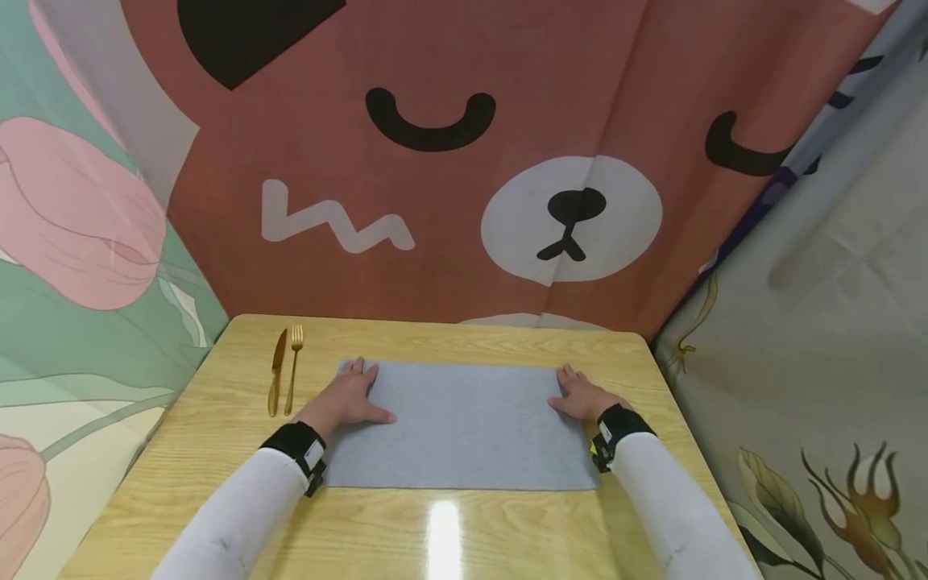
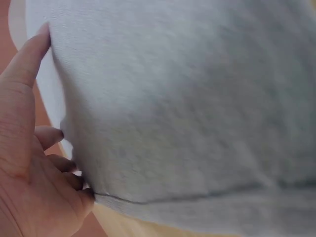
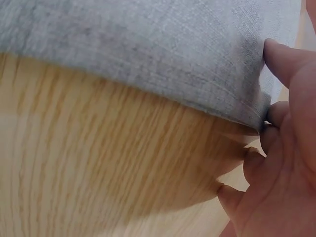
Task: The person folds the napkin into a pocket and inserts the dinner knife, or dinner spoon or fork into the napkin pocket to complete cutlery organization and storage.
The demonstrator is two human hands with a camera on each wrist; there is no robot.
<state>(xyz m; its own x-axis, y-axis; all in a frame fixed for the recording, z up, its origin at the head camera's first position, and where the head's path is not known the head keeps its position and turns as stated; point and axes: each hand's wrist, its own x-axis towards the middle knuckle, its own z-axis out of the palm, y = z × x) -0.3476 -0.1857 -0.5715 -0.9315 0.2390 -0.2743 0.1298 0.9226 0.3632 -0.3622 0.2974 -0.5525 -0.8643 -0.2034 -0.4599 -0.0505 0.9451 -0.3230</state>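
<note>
A rectangular grey cloth (image 1: 471, 427) lies spread on the wooden table, its long sides running left to right. At its far left corner my left hand (image 1: 350, 396) rests with thumb and fingers spread. In the left wrist view, the left thumb (image 2: 22, 66) touches the cloth's surface while the other fingertips meet its edge. My right hand (image 1: 582, 393) is at the far right corner, also with spread fingers. The right wrist view shows the right thumb (image 3: 286, 59) on the cloth and several fingertips along its edge, some on the wood.
A gold knife (image 1: 277, 372) and a gold fork (image 1: 293, 369) lie side by side on the table (image 1: 507, 532), left of the cloth. Behind the table hangs a brown curtain (image 1: 326, 282) with a bear face. Patterned fabric hangs on both sides.
</note>
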